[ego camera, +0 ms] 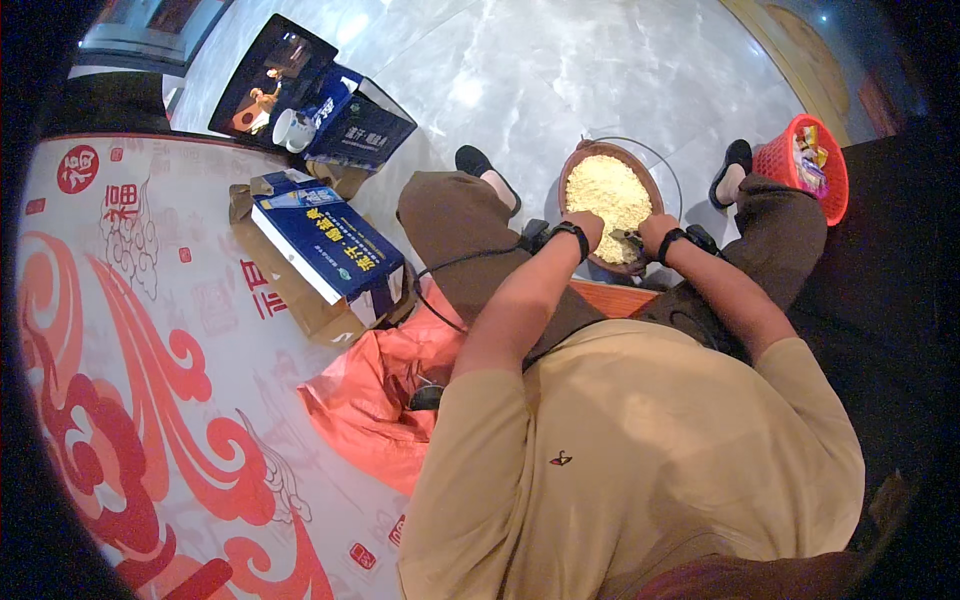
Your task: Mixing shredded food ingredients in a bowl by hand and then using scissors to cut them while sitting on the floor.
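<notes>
Between my knees stands a round reddish-brown container (564, 187) with a thin wire handle (679, 180). It is filled with small pale-yellow pieces (609, 187), too small to name. My left hand (586, 228) is curled over the container's near left side; whether its fingers hold anything is hidden. Opposite it, my right hand (658, 231) is closed at the near right side, with a small dark object (625, 237) at its fingertips. That object lies between both hands, just above the pale pieces. Dark bands circle both wrists.
A red plastic basket (838, 180) with wrappers stands beyond my right knee. To my left are a patterned tabletop (217, 405), a blue printed carton (330, 236), an orange-red bag (367, 397), a white mug (294, 130) and a lit screen (274, 82). A black cable (457, 262) crosses my left thigh.
</notes>
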`<state>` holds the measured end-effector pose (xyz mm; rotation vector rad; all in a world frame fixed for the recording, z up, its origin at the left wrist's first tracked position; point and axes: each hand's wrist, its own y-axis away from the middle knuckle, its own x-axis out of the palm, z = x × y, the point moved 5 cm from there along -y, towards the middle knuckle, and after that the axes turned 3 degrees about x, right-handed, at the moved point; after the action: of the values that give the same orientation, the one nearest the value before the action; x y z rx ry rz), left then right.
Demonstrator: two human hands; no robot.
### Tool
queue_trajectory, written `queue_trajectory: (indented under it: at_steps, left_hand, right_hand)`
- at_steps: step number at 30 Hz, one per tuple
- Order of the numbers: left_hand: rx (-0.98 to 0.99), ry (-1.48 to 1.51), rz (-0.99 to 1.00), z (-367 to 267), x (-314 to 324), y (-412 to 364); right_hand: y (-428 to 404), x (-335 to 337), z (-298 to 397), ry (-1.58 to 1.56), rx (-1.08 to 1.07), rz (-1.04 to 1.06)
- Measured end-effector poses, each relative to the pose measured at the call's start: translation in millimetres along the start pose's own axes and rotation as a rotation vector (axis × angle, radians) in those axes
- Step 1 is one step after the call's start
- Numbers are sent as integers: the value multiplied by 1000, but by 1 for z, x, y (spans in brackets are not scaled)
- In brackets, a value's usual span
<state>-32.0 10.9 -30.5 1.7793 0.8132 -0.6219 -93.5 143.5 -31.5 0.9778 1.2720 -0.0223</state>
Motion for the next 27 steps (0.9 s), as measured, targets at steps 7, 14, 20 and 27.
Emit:
queue_trajectory:
  at_steps: [7, 14, 20, 27]
  left_hand:
    - [10, -28, 22, -1, -2, 1]
    - [11, -27, 2, 0, 0, 0]
    - [8, -24, 24, -2, -4, 2]
    - [7, -38, 34, -2, -1, -1]
  right_hand:
    - [0, -2, -11, -55, 42, 26]
    - [4, -17, -30, -102, 69, 86]
    - [4, -38, -45, -22, 208, -25]
    - [-12, -29, -14, 57, 154, 77]
